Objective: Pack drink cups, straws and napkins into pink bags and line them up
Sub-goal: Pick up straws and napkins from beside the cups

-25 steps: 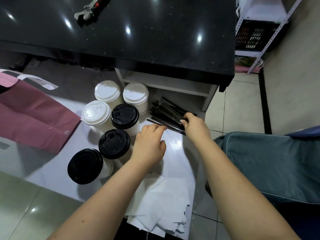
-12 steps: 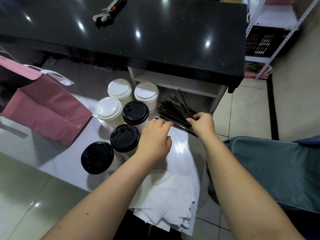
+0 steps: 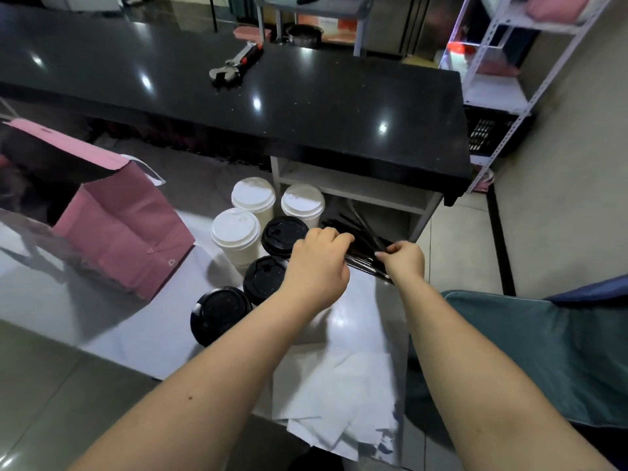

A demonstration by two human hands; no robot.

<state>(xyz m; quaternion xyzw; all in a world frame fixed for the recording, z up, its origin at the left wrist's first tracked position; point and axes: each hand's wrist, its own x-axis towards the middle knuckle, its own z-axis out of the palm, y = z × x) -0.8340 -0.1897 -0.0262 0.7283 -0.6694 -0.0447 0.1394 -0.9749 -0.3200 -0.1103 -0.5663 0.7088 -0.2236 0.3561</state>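
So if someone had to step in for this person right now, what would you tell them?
Right hand pinches the straws; left hand curls over them, its grip hidden.
Six lidded cups stand just left of the straws, napkins lie nearer the person, and an open pink bag sits further left.
Done: nothing seen packed.
Left: put cups, straws and napkins into bags, then line the bags up.

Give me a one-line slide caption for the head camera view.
Right hand pinches thin black plastic straws, left hand curled alongside, beside six lidded paper cups and an open pink bag.
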